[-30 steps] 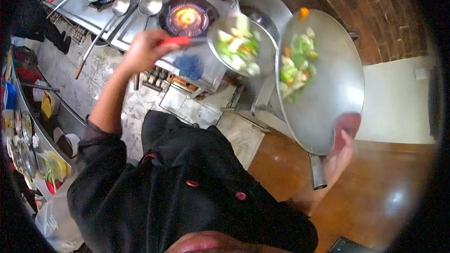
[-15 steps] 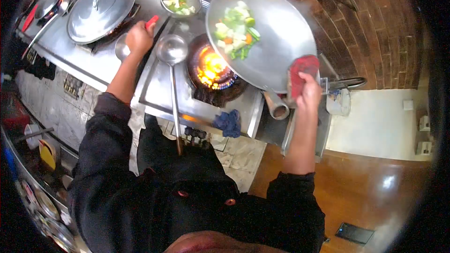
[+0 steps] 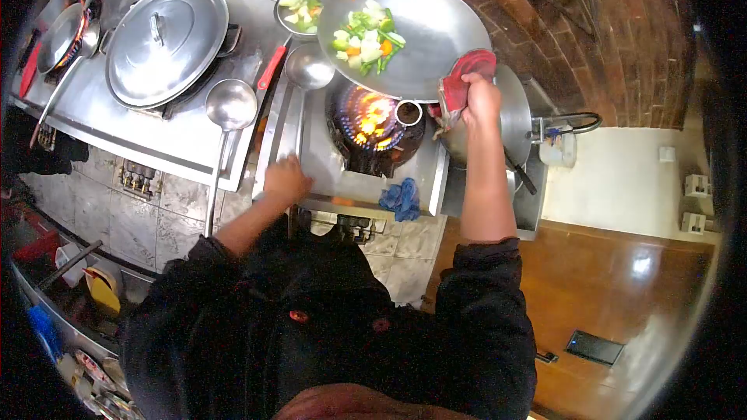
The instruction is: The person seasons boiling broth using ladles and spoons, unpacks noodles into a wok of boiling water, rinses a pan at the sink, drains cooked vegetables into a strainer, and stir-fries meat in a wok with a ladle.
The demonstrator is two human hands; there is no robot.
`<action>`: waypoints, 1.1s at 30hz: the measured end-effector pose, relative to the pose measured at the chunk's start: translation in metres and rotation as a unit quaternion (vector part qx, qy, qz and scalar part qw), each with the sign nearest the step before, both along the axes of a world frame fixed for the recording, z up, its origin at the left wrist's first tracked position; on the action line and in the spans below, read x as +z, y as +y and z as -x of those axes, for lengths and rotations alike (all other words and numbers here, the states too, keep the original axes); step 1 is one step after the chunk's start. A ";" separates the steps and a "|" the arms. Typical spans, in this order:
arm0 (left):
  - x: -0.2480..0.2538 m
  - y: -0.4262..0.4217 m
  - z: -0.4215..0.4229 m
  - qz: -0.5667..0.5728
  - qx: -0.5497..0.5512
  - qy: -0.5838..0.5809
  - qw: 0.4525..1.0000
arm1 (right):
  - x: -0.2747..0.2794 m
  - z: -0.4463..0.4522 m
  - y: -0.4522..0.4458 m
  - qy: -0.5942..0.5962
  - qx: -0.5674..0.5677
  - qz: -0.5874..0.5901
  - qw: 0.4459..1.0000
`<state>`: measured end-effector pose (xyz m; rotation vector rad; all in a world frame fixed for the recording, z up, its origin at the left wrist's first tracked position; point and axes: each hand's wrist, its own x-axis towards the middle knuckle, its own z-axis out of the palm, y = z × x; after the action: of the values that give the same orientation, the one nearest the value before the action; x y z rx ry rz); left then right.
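My right hand (image 3: 481,101) grips the rim of a large metal wok (image 3: 436,27) through a folded red cloth (image 3: 467,74). Chopped vegetables (image 3: 369,39), green, pale and orange, lie at the left side of the wok, which is raised and tilted behind the lit burner (image 3: 369,120). My left hand (image 3: 286,180) is closed around the handle of a ladle (image 3: 309,66), whose bowl sits left of the wok. Close by, a strainer (image 3: 302,9) holds more vegetables, its red handle (image 3: 271,68) pointing toward me.
Left of me rests a second ladle (image 3: 232,105), beside a large lidded pan (image 3: 167,43). A blue cloth (image 3: 401,198) hangs at the stove's front edge. To the right stands a deep metal pot (image 3: 510,117), with a brick wall (image 3: 646,54) behind.
My left hand has let go of the strainer's red handle, come toward me and taken the ladle handle. The wok has shifted left, and its tube-shaped handle now shows over the burner.
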<state>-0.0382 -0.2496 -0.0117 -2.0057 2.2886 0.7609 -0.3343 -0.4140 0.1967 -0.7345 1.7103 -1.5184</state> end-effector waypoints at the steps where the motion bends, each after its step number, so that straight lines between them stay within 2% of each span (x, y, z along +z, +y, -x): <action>1: -0.026 0.019 0.003 -0.047 -0.033 -0.016 0.998 | 0.000 0.004 -0.004 -0.003 0.001 0.001 1.000; 2: -0.026 0.025 0.000 -0.047 -0.033 -0.021 0.998 | -0.001 0.006 -0.009 0.002 0.016 0.009 1.000; 4: -0.026 0.040 -0.005 -0.050 0.071 0.053 0.995 | 0.007 -0.008 -0.004 0.003 0.024 -0.004 1.000; 5: -0.018 0.045 -0.010 -0.051 0.072 0.048 0.995 | 0.008 -0.007 -0.003 -0.001 0.025 -0.006 1.000; 7: 0.008 0.042 -0.030 -0.050 0.164 0.165 0.971 | 0.012 -0.001 -0.009 0.059 0.034 -0.001 0.998; 8: 0.037 0.042 -0.045 -0.058 0.172 0.180 0.967 | 0.016 -0.004 -0.007 0.112 0.014 -0.012 0.994; 9: 0.034 0.053 -0.062 -0.022 0.157 0.184 0.970 | 0.012 0.003 -0.004 0.104 0.008 -0.011 0.995; 10: 0.059 0.061 -0.082 0.007 0.160 0.234 0.959 | 0.009 0.005 -0.007 0.110 0.021 -0.022 0.993; 11: 0.084 0.069 -0.093 -0.029 0.157 0.218 0.963 | 0.007 0.018 -0.008 0.118 0.036 -0.029 0.992; 12: 0.108 0.078 -0.104 -0.013 0.158 0.245 0.956 | 0.002 0.028 -0.011 0.240 0.012 -0.055 0.969; 13: 0.110 0.081 -0.128 0.004 0.141 0.296 0.945 | -0.001 0.029 -0.010 0.239 0.003 -0.050 0.970; 14: 0.114 0.078 -0.155 -0.034 0.154 0.300 0.941 | -0.003 0.025 -0.010 0.217 0.000 -0.016 0.976; 15: 0.138 0.068 -0.173 -0.086 0.179 0.400 0.895 | -0.003 0.017 -0.012 0.196 -0.004 0.017 0.980; 16: 0.142 0.058 -0.192 -0.094 0.180 0.411 0.889 | 0.006 0.007 -0.004 0.183 -0.016 0.015 0.983; 17: 0.155 0.034 -0.222 -0.095 0.157 0.384 0.905 | 0.006 -0.011 -0.009 0.184 -0.024 0.014 0.982; 18: 0.158 0.015 -0.244 -0.093 0.158 0.427 0.886 | 0.009 -0.022 -0.011 0.198 -0.026 0.012 0.980; 19: 0.160 -0.010 -0.263 -0.115 0.132 0.426 0.887 | 0.014 -0.028 -0.014 0.214 -0.025 0.013 0.976; 20: 0.164 -0.034 -0.276 -0.090 0.086 0.420 0.899 | 0.017 -0.037 -0.018 0.221 -0.030 0.012 0.975; 21: 0.170 -0.067 -0.290 -0.108 0.019 0.351 0.930 | 0.016 -0.046 -0.020 0.238 -0.057 -0.005 0.969; 22: 0.174 -0.094 -0.296 -0.111 0.014 0.317 0.942 | 0.013 -0.053 -0.020 0.255 -0.084 -0.026 0.963; 23: 0.177 -0.121 -0.297 -0.107 0.039 0.341 0.933 | 0.009 -0.057 -0.022 0.262 -0.085 -0.030 0.961; 24: 0.188 -0.145 -0.295 -0.113 -0.024 0.375 0.920 | 0.003 -0.059 -0.026 0.290 -0.100 -0.050 0.951; 25: 0.188 -0.165 -0.283 -0.120 -0.044 0.346 0.929 | -0.005 -0.050 -0.027 0.318 -0.118 -0.069 0.938; 26: 0.184 -0.184 -0.274 -0.143 -0.066 0.371 0.915 | -0.006 -0.047 -0.026 0.399 -0.133 -0.102 0.901; 27: 0.184 -0.205 -0.274 -0.147 -0.072 0.376 0.912 | -0.006 -0.048 -0.025 0.405 -0.139 -0.106 0.898; 29: 0.206 -0.238 -0.271 -0.181 -0.127 0.292 0.931 | 0.000 -0.064 -0.024 0.300 -0.150 -0.097 0.937; 33: 0.209 -0.294 -0.273 -0.176 -0.187 0.219 0.941 | -0.002 -0.081 -0.033 0.307 -0.184 -0.115 0.926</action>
<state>0.2347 -0.5435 0.1969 -1.2932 2.4005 1.5584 -0.2529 -0.4474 0.1943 -0.8537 2.5704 -1.3615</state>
